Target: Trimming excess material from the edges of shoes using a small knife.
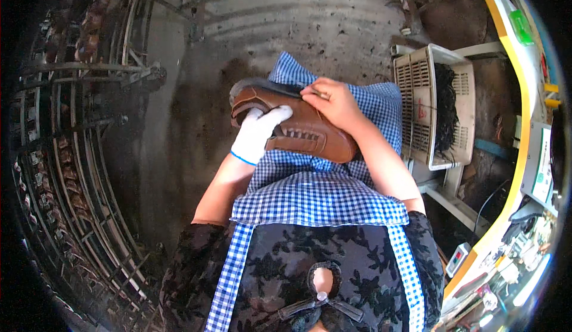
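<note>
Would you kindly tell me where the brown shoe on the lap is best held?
Probably around the middle, from the left: the brown shoe lies on its side across the checked apron, and the gloved left hand already steadies it there, while the bare right hand works at the sole edge.

A brown leather shoe (304, 131) lay on its side across a blue-and-white checked apron (322, 195) covering the person's lap, above a stained concrete floor (196, 123).

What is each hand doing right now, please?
Left hand: gloved, resting on the brown shoe, steadying it.
Right hand: bare, closed on the shoe's edge, pinching something thin; what it is cannot be told.
</note>
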`<state>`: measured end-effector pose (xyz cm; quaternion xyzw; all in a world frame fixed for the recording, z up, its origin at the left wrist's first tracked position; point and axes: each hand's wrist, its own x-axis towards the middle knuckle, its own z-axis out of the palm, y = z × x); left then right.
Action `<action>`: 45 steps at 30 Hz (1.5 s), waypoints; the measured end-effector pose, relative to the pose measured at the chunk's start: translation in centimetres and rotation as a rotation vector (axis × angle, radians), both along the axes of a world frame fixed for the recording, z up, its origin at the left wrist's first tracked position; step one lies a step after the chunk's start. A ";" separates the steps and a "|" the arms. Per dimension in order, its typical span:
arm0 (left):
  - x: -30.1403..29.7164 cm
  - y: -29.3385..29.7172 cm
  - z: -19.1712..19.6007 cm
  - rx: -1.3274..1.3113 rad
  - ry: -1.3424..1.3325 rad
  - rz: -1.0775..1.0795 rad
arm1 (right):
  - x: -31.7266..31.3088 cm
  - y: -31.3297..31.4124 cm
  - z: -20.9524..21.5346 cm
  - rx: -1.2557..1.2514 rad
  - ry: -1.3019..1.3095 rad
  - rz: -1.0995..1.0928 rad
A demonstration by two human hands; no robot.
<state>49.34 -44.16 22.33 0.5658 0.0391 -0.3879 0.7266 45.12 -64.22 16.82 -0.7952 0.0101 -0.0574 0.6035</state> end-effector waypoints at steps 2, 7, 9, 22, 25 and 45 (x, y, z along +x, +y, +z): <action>-0.2 0.1 -0.3 -0.036 -0.079 -0.041 | -0.3 -0.5 0.4 0.033 0.058 -0.004; -0.4 -0.3 -0.2 0.039 -0.029 -0.015 | -0.7 -0.7 0.7 -0.053 -0.016 0.029; -0.4 -0.3 -0.5 0.031 -0.027 -0.005 | -0.8 -0.7 1.5 -0.127 -0.102 0.043; -1.1 0.5 -2.9 0.187 -0.338 -0.116 | 1.2 1.7 5.8 -0.849 0.000 0.234; -1.2 -0.2 -0.9 0.123 -0.195 -0.081 | 1.6 2.0 5.7 -0.883 -0.037 0.217; -1.8 2.3 -5.0 0.498 -0.999 -0.482 | 0.9 0.7 4.1 -0.777 0.044 0.268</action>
